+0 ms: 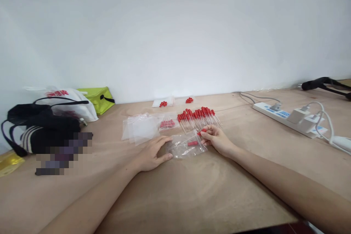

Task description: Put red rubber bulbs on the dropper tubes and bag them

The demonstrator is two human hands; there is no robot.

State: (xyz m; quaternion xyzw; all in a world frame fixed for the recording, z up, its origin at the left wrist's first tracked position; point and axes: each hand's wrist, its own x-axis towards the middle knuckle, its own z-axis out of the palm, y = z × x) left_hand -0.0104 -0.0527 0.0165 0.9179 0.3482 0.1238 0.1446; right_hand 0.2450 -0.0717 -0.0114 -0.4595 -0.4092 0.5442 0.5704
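Plastic bag (178, 150) lies between the left hand (155, 154), loosely spread at its edge, and the right hand (216, 139), which pinches a small red piece (202, 131).

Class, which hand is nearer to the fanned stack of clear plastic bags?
Left. The left hand lies on the near side of the stack, slightly to its right; the right hand is farther off to the right, gripping a red piece.
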